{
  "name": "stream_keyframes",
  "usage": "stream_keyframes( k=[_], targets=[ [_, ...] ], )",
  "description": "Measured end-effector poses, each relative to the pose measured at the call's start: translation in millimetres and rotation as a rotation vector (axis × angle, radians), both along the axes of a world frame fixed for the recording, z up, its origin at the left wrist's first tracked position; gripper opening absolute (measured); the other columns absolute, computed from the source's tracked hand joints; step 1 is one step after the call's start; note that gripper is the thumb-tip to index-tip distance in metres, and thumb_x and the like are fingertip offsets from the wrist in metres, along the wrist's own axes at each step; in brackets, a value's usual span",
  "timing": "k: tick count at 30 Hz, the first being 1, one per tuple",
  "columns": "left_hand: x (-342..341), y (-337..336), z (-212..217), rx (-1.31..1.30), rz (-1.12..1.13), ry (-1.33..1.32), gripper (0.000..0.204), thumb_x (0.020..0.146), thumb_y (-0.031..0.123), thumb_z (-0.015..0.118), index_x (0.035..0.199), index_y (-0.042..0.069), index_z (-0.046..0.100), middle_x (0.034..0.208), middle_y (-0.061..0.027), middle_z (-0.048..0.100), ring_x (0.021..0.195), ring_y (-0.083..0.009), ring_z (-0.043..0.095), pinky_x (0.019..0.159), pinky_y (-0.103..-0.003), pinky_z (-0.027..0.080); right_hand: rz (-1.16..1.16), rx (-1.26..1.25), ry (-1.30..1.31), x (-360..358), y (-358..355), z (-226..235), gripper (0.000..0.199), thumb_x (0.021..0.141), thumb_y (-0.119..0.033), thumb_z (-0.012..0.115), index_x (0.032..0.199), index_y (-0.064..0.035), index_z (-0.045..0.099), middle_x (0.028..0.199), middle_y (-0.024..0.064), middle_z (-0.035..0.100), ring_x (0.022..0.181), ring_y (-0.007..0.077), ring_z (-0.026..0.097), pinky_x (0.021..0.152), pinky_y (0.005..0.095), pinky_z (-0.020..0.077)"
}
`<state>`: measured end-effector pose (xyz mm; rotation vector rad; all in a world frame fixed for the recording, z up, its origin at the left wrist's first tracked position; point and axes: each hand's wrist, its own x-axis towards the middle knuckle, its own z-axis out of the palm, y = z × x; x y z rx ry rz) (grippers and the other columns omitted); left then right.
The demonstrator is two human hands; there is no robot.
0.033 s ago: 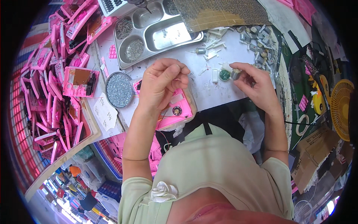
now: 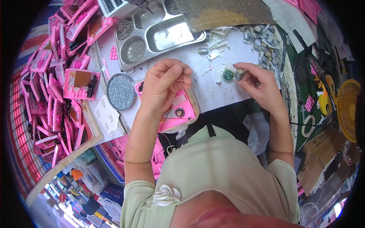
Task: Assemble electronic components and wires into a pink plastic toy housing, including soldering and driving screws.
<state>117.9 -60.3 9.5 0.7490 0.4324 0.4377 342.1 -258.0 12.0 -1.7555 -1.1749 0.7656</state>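
My right hand (image 2: 262, 83) pinches a small metal motor (image 2: 240, 75) between thumb and fingertips, just above the white tabletop. Beside the motor stands a small round pot of green stuff (image 2: 228, 76), with a white plastic piece (image 2: 218, 76) to its left. My left hand (image 2: 164, 81) is raised and closed, thumb against the fingers; whatever it may hold is too small to make out. Below that hand, a pink plastic housing (image 2: 186, 113) with a dark round part (image 2: 180, 112) lies on a wrapped pad at the table's front edge, partly covered by my wrist.
A steel compartment tray (image 2: 152, 48) with small metal parts stands at the back. Left of my hand sits a round dish of tiny metal pieces (image 2: 120, 92), beyond it a heap of pink housings (image 2: 57, 95). Loose motors (image 2: 262, 47) lie back right; a yellow fan (image 2: 348, 110) stands far right.
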Motion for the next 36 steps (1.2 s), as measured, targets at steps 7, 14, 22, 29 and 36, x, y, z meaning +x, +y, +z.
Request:
stream_keyframes(
  k=[7,14,22,29,36],
  targets=[
    [-4,-4,4,0.313,0.085,0.265,0.016,0.101,0.009,0.065,0.11,-0.004,0.067,0.101,-0.0135,0.072,0.084,-0.0178,0.07,0.075,-0.03,0.06,0.007,-0.012,0.034,10,0,-18,0.043,0.086,0.001,0.071,0.129,-0.0064,0.068,0.08,-0.004,0.059,0.069,0.0025,0.051,0.061,0.0194,0.0412],
    [-16,-2,4,0.75,0.068,0.458,0.015,0.1,0.006,0.066,0.11,-0.004,0.069,0.102,-0.0088,0.073,0.086,-0.0116,0.066,0.077,-0.024,0.054,-0.073,0.046,0.045,13,-11,-23,0.042,0.088,0.002,0.07,0.128,-0.008,0.069,0.076,-0.0031,0.059,0.064,0.0017,0.049,0.059,0.0194,0.0424],
    [-19,-47,32,1.313,-0.291,0.414,0.012,0.087,0.001,0.073,0.098,0.001,0.07,0.092,-0.0095,0.07,0.078,-0.0218,0.069,0.07,-0.031,0.054,-0.095,0.084,0.057,13,-16,-25,0.042,0.087,0.0,0.074,0.127,-0.008,0.07,0.076,-0.0048,0.057,0.063,0.0008,0.046,0.058,0.0191,0.0398],
    [5,23,19,1.286,-0.102,0.708,0.012,0.094,0.009,0.071,0.099,-0.002,0.072,0.088,-0.0056,0.072,0.077,-0.01,0.065,0.067,-0.027,0.052,-0.121,0.075,0.104,1,-20,-11,0.043,0.085,0.004,0.074,0.127,-0.0051,0.069,0.076,-0.0033,0.058,0.064,0.0019,0.048,0.058,0.0197,0.0405],
    [84,123,-31,1.286,-0.048,0.742,0.024,0.092,0.022,0.075,0.104,0.002,0.073,0.087,-0.0029,0.073,0.072,-0.0079,0.065,0.064,-0.026,0.053,-0.084,0.03,0.139,-2,-13,-14,0.042,0.084,0.005,0.072,0.125,-0.0033,0.069,0.078,-0.0014,0.06,0.064,0.0038,0.049,0.059,0.0208,0.0418]
  ],
)
